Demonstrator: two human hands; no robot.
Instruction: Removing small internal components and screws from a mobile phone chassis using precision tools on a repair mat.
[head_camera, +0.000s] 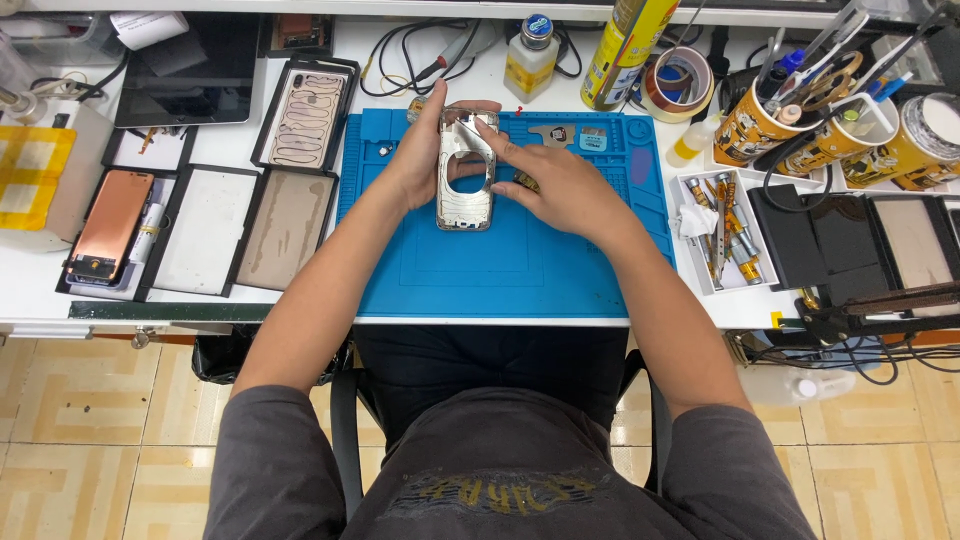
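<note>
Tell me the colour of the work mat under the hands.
Bright blue; the mat shows best in the head view.

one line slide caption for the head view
Left hand steadies a phone frame over a blue mat; right hand touches it.

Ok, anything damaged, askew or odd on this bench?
The phone frame held by the left hand and right hand over the blue mat is stripped, with open cutouts. Otherwise nothing looks spilled or toppled.
</note>
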